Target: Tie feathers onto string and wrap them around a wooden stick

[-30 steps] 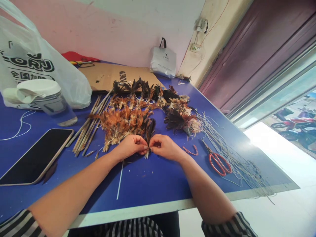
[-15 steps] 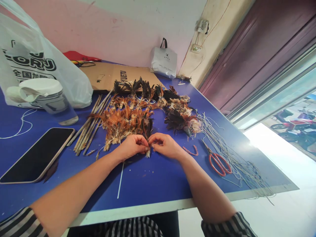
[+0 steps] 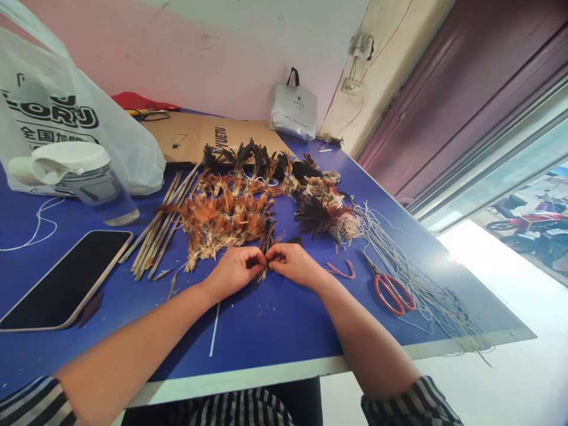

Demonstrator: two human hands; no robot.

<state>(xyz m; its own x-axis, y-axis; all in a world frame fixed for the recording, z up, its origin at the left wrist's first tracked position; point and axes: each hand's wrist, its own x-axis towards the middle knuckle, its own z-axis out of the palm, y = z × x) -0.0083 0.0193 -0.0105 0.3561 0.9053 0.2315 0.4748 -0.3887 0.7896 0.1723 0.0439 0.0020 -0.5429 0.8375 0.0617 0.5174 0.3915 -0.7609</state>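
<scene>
My left hand [image 3: 237, 269] and my right hand [image 3: 290, 260] meet at the middle of the table, both pinching a small bundle of dark feathers [image 3: 267, 235]. Its pale quill ends poke out below the fingertips, and its tips point away from me. Just beyond my left hand lie rows of orange-brown feather bunches [image 3: 222, 216]. Black feather bunches [image 3: 242, 157] stand behind them. Past my right hand is a heap of dark and tan feathers [image 3: 323, 207]. A small dark feather [image 3: 293, 239] lies close to my right fingers.
Red-handled scissors [image 3: 394, 293] and loose pale strings [image 3: 412, 272] lie at right, near a red-and-white cord [image 3: 341, 271]. Thin sticks [image 3: 162, 228], a phone [image 3: 66, 278], a clear plastic cup [image 3: 95, 183] and a white plastic bag [image 3: 119, 130] are at left. Cardboard [image 3: 186, 136] lies behind.
The feather bundle has turned slightly between my fingers, its quill ends shifting a little left. A small dark feather now shows beside my right hand. Both hands stay close together.
</scene>
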